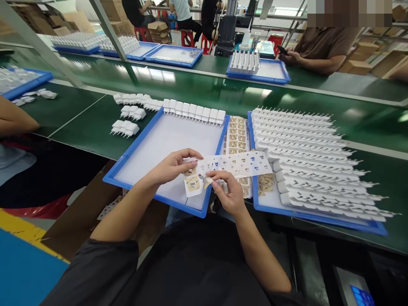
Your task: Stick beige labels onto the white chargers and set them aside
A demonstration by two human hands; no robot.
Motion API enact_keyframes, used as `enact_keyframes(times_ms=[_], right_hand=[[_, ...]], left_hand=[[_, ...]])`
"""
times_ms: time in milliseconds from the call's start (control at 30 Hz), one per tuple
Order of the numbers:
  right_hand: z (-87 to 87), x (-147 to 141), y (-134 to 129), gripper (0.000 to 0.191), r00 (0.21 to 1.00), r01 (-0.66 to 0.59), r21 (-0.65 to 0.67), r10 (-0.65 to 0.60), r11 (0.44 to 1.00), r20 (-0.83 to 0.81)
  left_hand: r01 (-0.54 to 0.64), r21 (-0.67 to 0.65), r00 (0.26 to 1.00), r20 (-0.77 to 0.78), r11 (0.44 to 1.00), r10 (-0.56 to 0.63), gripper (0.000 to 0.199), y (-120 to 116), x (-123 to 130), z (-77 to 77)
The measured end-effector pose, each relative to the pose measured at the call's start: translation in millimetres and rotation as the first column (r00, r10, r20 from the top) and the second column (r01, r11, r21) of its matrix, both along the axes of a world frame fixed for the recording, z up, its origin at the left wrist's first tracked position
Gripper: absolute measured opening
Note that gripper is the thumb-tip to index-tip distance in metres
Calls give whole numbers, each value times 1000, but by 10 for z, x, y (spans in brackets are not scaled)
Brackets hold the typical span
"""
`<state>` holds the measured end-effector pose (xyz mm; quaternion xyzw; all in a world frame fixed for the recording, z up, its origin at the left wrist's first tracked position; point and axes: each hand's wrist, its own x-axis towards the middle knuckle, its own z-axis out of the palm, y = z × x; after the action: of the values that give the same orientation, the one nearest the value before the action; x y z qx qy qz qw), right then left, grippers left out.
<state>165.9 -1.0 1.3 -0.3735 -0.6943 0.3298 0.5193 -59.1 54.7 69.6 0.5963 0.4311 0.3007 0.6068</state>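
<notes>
My left hand [174, 166] is closed on a white sticker sheet [236, 165], thumb on top, above the front of the left blue-rimmed tray [128, 185]. The sheet stretches to the right, largely peeled, with a few tan stickers at its left end. Beside them, my right hand [231, 196] pinches a small tan and white sticker [208, 182] that is curled up at the sheet's lower edge. I cannot tell whether it is fully off. White plug adapters [193, 111] stand in a row along the tray's back edge, pins toward me.
A right-hand tray [318, 221] holds many rows of white adapters [306, 157] and loose tan pieces [265, 183]. Between the trays lie sticker sheets [233, 136]. Small adapter groups [125, 127] sit left. Across the bench are more trays [174, 55] and a person's hands [291, 56] with a phone.
</notes>
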Motion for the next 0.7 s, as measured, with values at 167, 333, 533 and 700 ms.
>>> enact_keyframes(times_ms=[167,333,533,700], right_hand=[[-93,-73,5,19,998,-2,-43,-1,999,-60],[-80,-181,8,22,967,-66,-118,34,991,-253],[-9,-220,13,29,930,-135,-202,53,970,-365],[33,-157,11,32,970,-97,-243,37,965,-241]], left_hand=[[3,-9,1000,17,1000,-2,39,-25,17,17],[7,19,999,52,1000,-8,36,-35,-5,-33],[39,3,996,77,999,-39,39,-29,-51,-92],[44,33,998,50,999,-45,39,-22,-89,-93]])
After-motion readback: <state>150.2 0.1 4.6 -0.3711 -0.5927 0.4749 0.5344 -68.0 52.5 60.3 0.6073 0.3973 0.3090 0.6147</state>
